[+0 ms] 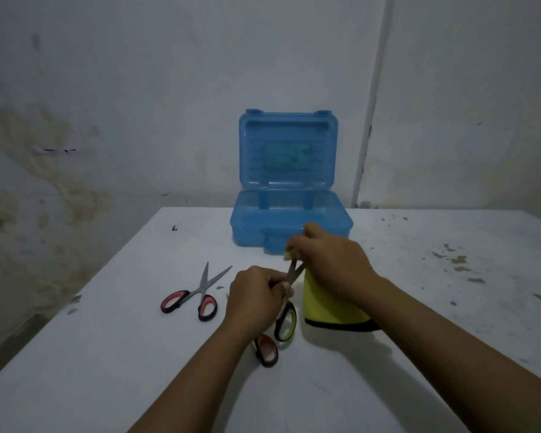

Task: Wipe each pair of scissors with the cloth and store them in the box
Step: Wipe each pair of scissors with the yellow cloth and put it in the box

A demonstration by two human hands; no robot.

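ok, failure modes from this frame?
1. The right hand wipes the open blades of the green-handled scissors through the yellow cloth; its fingers could slip onto an edge.
2. The left hand hovers over the orange-handled scissors and may knock them.
3. The red-handled scissors lie open on the table, awkward to pick up.

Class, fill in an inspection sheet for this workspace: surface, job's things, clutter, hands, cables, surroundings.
Surface: white table, stained and chipped on the right.
Job's things: blue box open, lid upright; green-handled scissors held up; yellow cloth hanging from the right hand; red-handled scissors lying open; orange-handled scissors partly hidden under the left arm.
Clutter: small dark fleck near the far edge.
Hands: left hand grips the green-handled scissors; right hand holds the cloth on the blades.
Cables: nothing seen.
Surroundings: stained wall; vertical pipe.
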